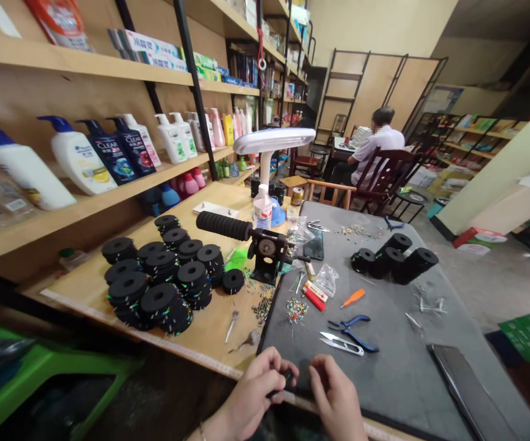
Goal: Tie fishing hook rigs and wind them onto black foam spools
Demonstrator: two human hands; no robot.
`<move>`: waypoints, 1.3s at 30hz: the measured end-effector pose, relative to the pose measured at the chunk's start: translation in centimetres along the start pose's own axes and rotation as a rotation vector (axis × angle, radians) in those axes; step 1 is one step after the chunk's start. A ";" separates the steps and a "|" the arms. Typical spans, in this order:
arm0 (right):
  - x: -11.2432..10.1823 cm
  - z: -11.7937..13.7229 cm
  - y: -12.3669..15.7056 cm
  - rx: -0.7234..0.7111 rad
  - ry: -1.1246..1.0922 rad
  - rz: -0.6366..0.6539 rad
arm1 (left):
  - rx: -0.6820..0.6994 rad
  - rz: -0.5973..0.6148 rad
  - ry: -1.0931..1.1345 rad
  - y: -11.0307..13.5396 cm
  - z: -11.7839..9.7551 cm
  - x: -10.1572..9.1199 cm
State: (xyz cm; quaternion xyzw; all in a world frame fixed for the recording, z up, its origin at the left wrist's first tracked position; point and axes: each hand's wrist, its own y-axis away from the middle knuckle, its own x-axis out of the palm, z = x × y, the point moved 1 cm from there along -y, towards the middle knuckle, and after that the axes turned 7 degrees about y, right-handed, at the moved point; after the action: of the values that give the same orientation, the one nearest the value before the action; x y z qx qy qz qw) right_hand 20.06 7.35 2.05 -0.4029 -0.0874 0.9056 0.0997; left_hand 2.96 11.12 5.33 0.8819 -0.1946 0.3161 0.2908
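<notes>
My left hand is closed at the near edge of the grey mat, with a small black piece pinched between thumb and fingers. Just right of it, my right hand has its fingers curled and thumb drawn in; whatever it grips is too small or hidden to make out. Beyond the hands lie silver thread snips and blue-handled pliers. A pile of coloured beads, a red lighter and an orange-handled tool are farther up the mat.
Stacked black foam spools cover the table's left side. A black winding device stands mid-table before a lamp and bottle. More black foam rolls and a phone lie right. A person sits behind.
</notes>
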 end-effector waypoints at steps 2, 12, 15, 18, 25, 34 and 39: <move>0.7 -0.3 -0.7 -0.047 0.106 0.032 | 0.028 -0.024 -0.002 0.4 -0.6 -0.7; 1.0 -0.5 -4.7 -0.060 0.314 0.075 | 0.025 -0.096 0.048 0.8 -1.2 -1.6; 1.2 -0.3 -5.7 -0.052 0.333 0.076 | 0.018 -0.076 0.064 0.3 -0.6 -2.2; 1.5 -0.2 -6.6 -0.032 0.337 0.064 | 0.014 -0.063 0.078 -0.1 -0.1 -2.7; 1.7 -0.2 -8.1 0.016 0.343 0.070 | 0.026 -0.073 0.082 -0.3 -0.2 -3.0; 1.5 0.4 -9.7 0.022 0.381 0.165 | 0.010 -0.052 0.090 -0.2 -0.6 -2.3; 1.2 0.4 -10.1 0.028 0.396 0.193 | 0.015 -0.066 0.082 0.5 -1.1 -1.6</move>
State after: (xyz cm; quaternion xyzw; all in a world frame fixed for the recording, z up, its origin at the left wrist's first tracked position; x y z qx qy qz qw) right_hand 20.09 17.40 3.89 -0.5781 -0.0144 0.8152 0.0332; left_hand 1.05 11.75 5.13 0.8763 -0.1508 0.3437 0.3019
